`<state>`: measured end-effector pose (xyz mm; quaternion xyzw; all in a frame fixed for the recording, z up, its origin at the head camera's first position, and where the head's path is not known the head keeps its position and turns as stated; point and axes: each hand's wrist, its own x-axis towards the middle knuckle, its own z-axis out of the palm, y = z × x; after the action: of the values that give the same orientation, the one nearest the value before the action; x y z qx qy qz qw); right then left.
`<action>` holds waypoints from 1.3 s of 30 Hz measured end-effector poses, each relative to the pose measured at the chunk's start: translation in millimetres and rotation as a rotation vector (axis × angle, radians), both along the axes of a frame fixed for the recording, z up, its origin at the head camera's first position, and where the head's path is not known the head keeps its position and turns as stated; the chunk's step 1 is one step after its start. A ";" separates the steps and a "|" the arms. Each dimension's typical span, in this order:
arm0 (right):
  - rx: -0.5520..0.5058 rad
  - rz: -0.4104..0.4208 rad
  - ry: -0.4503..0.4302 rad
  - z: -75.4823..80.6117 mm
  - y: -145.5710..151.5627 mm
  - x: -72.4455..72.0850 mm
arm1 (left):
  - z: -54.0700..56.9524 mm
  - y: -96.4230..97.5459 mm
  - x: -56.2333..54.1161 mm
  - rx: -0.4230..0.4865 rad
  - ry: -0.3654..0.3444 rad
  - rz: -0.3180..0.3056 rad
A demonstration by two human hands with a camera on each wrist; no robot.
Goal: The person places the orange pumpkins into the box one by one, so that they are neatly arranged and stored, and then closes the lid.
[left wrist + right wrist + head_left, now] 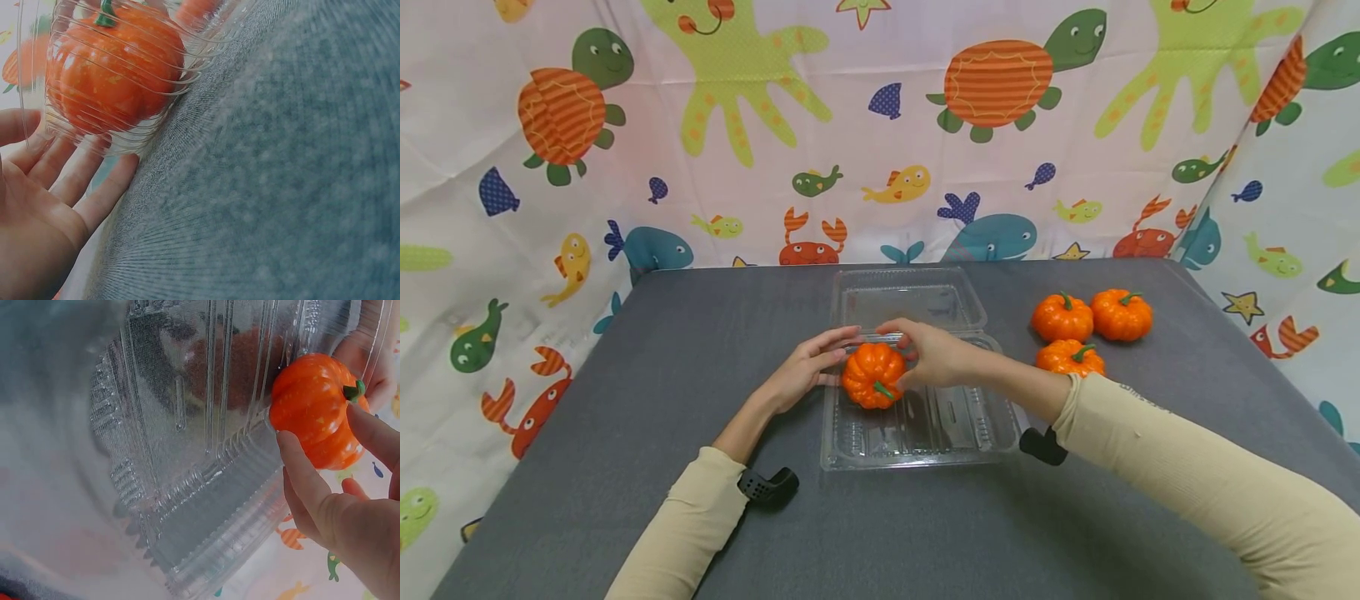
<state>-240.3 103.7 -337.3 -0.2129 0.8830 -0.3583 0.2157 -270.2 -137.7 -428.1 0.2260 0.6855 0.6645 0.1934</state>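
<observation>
An orange toy pumpkin (874, 375) with a green stem sits in the left part of a clear plastic clamshell container (925, 462), its stem tilted toward me. My right hand (940, 357) is spread around the pumpkin's right side, thumb near the stem; a slight gap shows between one raised fingertip and the pumpkin. On the container's left side is my left hand (805, 368), its fingers extended. In the left wrist view, those fingertips (125, 164) lie at the ribbed clear wall, with the pumpkin (115, 69) behind it.
Several more pumpkins, among them a front one (1070, 357) partly behind the right forearm, sit right of the container. The container's lid (910, 292) lies folded back toward the far edge of the grey table (625, 433). A patterned curtain (880, 142) hangs behind.
</observation>
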 end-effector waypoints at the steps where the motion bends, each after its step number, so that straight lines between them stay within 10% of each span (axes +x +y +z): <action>1: 0.002 -0.004 0.000 0.6 0.5 -0.4 | 0.1 0.0 0.0 -0.001 -0.002 0.001; 26: -0.504 -0.251 -0.239 11.8 73.2 -14.2 | -1.2 0.4 0.7 -0.008 -0.007 0.008; 39: -0.507 -0.297 -0.261 12.3 111.5 -15.9 | -0.8 0.1 0.0 -0.009 -0.005 0.012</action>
<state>-256.2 215.2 -325.0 -0.0809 0.7518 -0.6189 0.2126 -270.2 -137.6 -428.9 0.2194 0.6891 0.6633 0.1924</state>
